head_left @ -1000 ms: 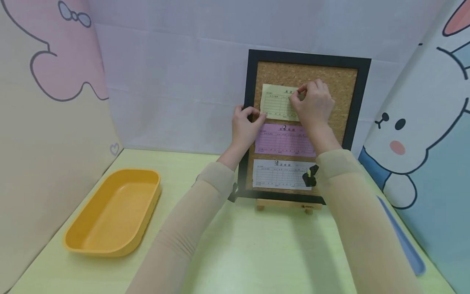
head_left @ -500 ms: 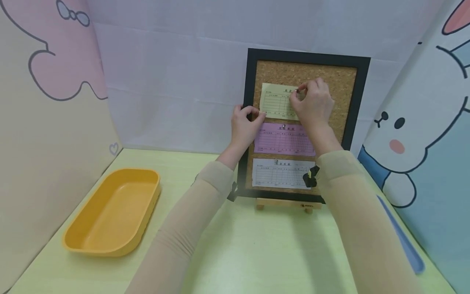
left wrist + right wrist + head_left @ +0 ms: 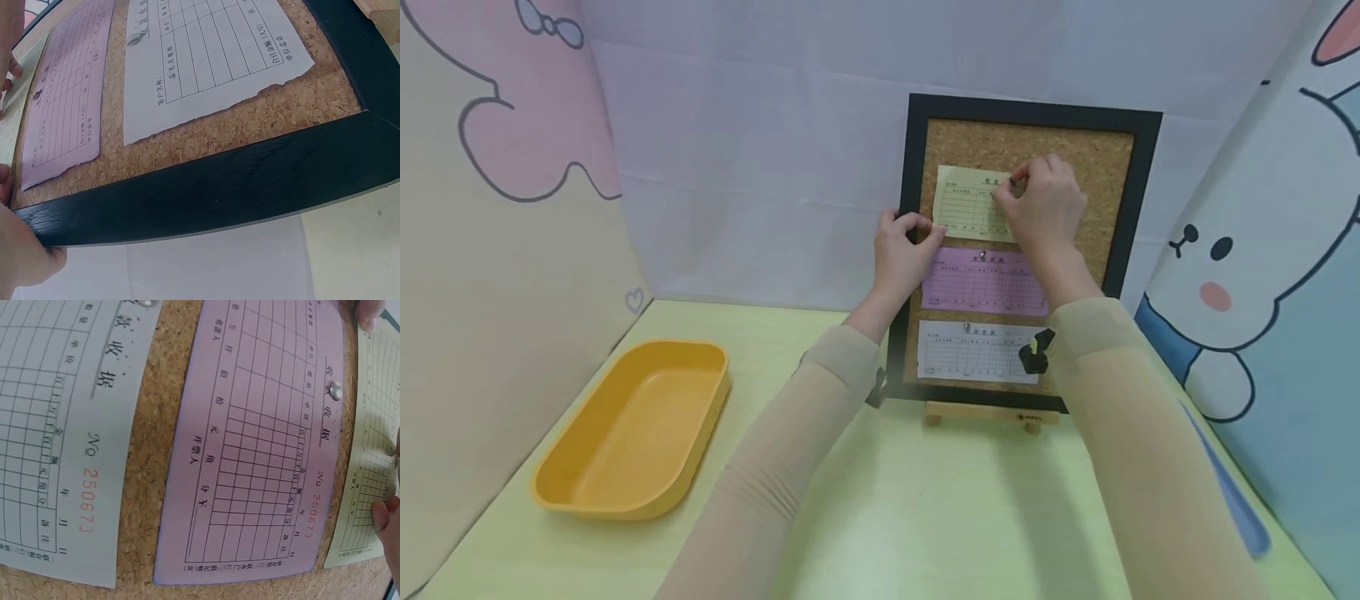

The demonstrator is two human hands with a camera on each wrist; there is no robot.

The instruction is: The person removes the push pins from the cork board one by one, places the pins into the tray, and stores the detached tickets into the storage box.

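Note:
A black-framed corkboard (image 3: 1097, 179) carries three receipt slips, one above another: yellow (image 3: 966, 204), pink (image 3: 981, 283) and white (image 3: 973, 354). Silver pushpins hold the pink slip, where one pin (image 3: 335, 391) shows, and the white slip, with its pin (image 3: 134, 39) at the top. My left hand (image 3: 904, 254) grips the board's left edge, the thumb by the yellow slip's lower left corner. At the yellow slip's printed heading, my right hand (image 3: 1047, 208) pinches a small pushpin, now mostly hidden by the fingertips. The right hand covers the slip's right part.
A small wooden easel (image 3: 992, 412) supports the board on the pale green table (image 3: 910, 517). A yellow tray (image 3: 632, 442) lies at the left. Along the right wall is a long blue object (image 3: 1232, 492), partly hidden by the right sleeve. Cartoon-printed panels flank the table.
Both hands keep their places on the board. The pin glimpsed between the right fingertips half a second ago is now hardly visible. The head view has shifted slightly.

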